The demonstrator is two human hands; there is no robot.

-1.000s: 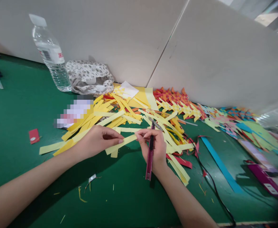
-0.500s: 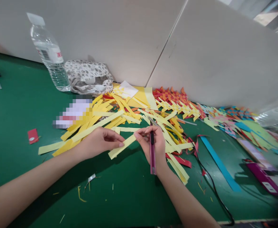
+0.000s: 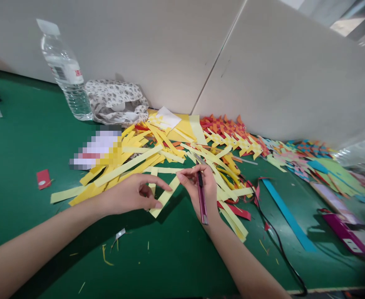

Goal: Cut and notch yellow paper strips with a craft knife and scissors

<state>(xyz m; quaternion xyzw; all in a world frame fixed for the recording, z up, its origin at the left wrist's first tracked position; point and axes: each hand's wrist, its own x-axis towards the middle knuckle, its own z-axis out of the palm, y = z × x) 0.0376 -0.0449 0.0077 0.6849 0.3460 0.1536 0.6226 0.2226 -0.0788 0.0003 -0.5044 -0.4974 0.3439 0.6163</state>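
A pale yellow paper strip (image 3: 167,197) slants between my two hands, its lower end pointing toward me. My left hand (image 3: 135,192) has its thumb on the strip near that end, with the index finger stretched along it; the other fingertips are partly hidden. At the strip's upper end, my right hand (image 3: 204,189) pinches it between thumb and fingers. A purple utility knife (image 3: 202,203) also rests in the right hand, tilted down across the palm. Behind both hands lies a loose heap of yellow paper strips (image 3: 129,163).
A water bottle (image 3: 65,74) and a patterned cloth bag (image 3: 118,99) stand against the grey partition (image 3: 157,50). Woven paper fish (image 3: 232,139) lie at the back. To the right are a blue strip (image 3: 290,216), a black cable (image 3: 278,238) and a purple power strip (image 3: 344,232).
The held strip has swung to a steeper slant, its near end coming down toward me. My left index finger has stretched out, and the knife has tilted in my right hand.
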